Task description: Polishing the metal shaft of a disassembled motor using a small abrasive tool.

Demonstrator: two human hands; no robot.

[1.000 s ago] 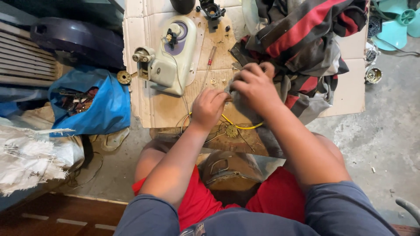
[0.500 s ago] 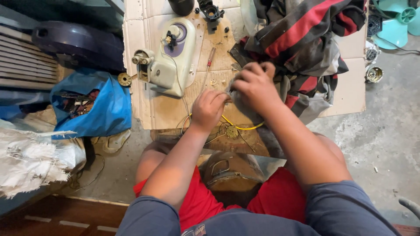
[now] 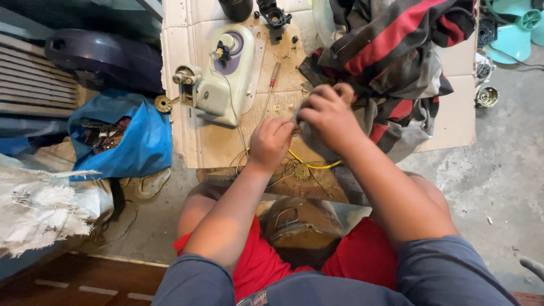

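Seated on bare concrete over a sheet of cardboard (image 3: pixel 187 51) spread as a work surface. Beyond the hands and to the right, heaped in soft folds: a striped red, grey and black cloth (image 3: pixel 396 51), limp and light by the look of it, easy to bunch anywhere. Beyond the hands and to the left, lying flat: a pale green fan housing (image 3: pixel 218 79), rigid moulded plastic, probably light but awkward, best lifted by its thick base rather than by the stub shaft or thin leads. Further left, off the cardboard: a blue bag (image 3: pixel 141 136) of parts.

Both hands drawn together over 1 small grey piece (image 3: pixel 298 120), pinched at the meeting of the fingertips; left hand (image 3: pixel 271 141) curled shut against it from below, right hand (image 3: pixel 328 113) closed over it from above, fingers bent. Too hidden to say what kind of piece; likely small, light and easily dropped. Just beneath the grip: yellow wire (image 3: pixel 317 165), thin and springy, best held near its ends. Just above the left hand: a slim screwdriver (image 3: pixel 272 85), untouched.
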